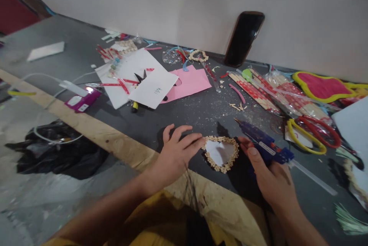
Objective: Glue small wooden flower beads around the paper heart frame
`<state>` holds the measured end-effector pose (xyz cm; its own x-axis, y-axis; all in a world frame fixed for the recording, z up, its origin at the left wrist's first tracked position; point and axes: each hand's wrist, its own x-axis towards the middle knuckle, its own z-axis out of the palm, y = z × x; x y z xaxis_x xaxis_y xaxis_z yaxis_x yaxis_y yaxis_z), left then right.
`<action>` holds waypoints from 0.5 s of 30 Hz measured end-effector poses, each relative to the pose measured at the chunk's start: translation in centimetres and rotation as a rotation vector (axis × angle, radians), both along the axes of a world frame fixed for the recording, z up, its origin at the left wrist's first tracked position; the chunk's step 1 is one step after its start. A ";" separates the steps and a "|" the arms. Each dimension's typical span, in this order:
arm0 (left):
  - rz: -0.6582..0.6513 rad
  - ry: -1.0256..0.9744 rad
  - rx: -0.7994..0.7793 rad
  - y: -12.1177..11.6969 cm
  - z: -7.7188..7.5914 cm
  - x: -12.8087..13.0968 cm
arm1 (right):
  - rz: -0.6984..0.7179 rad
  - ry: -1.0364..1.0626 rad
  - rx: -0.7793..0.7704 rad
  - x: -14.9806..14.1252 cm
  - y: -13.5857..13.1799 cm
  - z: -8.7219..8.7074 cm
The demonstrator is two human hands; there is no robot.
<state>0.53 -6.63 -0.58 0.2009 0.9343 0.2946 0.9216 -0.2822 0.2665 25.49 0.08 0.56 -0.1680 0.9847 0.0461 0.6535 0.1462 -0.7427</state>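
Observation:
A heart-shaped frame (236, 149) edged with small tan wooden bits, with a white heart inside, lies on the dark table in front of me. My left hand (179, 148) is beside it with fingers spread, the fingertips at its left edge. In my right hand (271, 175) is a blue hot glue gun (258, 136), its nozzle pointing up and left above the table. A clear glue stick (314, 179) sticks out of its back end. The gun's handle is mostly hidden by my fingers.
Yellow and red scissors (307, 135) and packs of wooden sticks (258, 91) lie at the right. A phone (244, 39) leans on the wall. White paper (155, 87), pink card (192, 81) and a purple power strip (83, 99) are at the left; a black bag (60, 150) lies below.

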 end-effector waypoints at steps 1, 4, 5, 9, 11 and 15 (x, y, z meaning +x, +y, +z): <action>-0.010 0.031 0.010 -0.2 -0.2 0.1 | 0.003 -0.019 0.007 -0.1 0.0 0.2; -0.007 0.093 0.036 -0.7 -0.9 0.3 | 0.011 -0.065 -0.004 -0.2 0.0 0.7; -0.004 0.106 0.039 -0.8 -1.0 0.4 | 0.006 -0.069 -0.016 -0.2 0.0 0.8; -0.009 0.131 0.038 -0.7 -1.0 0.5 | -0.013 -0.059 -0.040 -0.3 0.1 0.9; -0.012 0.134 0.047 -0.7 -0.9 0.6 | -0.009 -0.057 -0.023 -0.4 0.1 0.9; -0.003 0.110 0.044 -0.6 -0.9 0.7 | 0.006 -0.056 0.005 -0.5 0.2 1.0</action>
<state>1.25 -7.24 -1.44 0.2366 0.9204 0.3111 0.9438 -0.2938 0.1514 25.00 0.23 1.55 -0.1764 0.9834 0.0415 0.6934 0.1541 -0.7039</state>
